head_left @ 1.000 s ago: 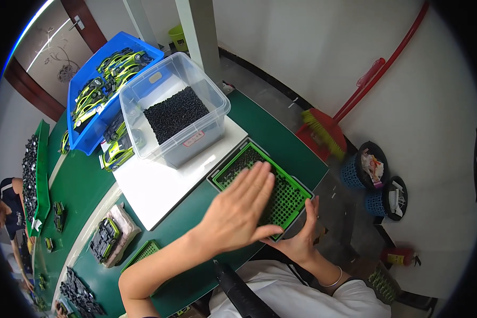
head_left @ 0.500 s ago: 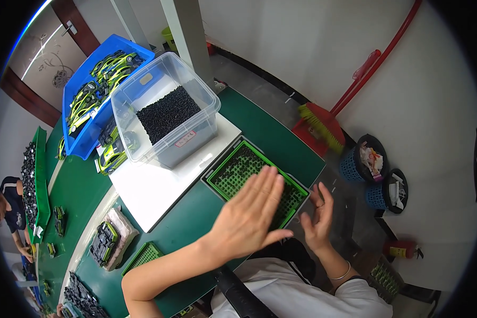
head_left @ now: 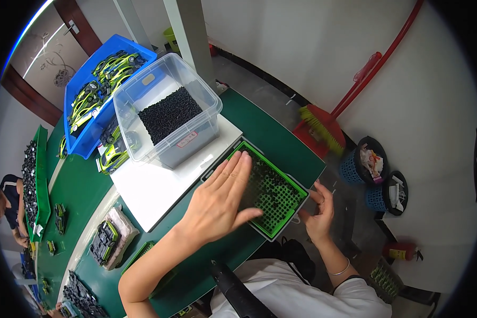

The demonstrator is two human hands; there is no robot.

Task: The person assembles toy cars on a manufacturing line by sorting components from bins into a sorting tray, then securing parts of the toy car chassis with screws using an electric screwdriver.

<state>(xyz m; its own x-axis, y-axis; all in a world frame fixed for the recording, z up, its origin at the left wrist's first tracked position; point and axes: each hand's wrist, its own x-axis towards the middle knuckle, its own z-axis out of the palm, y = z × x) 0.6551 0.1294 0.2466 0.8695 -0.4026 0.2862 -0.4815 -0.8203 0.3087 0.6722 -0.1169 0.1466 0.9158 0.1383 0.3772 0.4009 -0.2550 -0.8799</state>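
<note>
My left hand [head_left: 220, 193] lies flat over the left part of a green perforated tray [head_left: 300, 194], fingers together and stretched out, thumb apart. Small black pieces are scattered over the tray's grid, thicker toward its far and right parts. Under the green tray shows a grey outer tray [head_left: 273, 238]. At the right corner my right hand [head_left: 320, 214] has its bent fingers and thumb closed around the edge. The part of the grid beneath my left palm is hidden.
Beyond the tray, a clear plastic bin [head_left: 183, 139] of black pellets stands on a white board [head_left: 143, 204]. Left of it is a blue crate [head_left: 77, 144] of green-black toy cars. A toy car part [head_left: 105, 241] rests on a pale block. Far left, a person works.
My left hand has swept left across the tray, baring its near right grid. My right hand has closed in on the tray's right corner. The black pieces lie differently.
</note>
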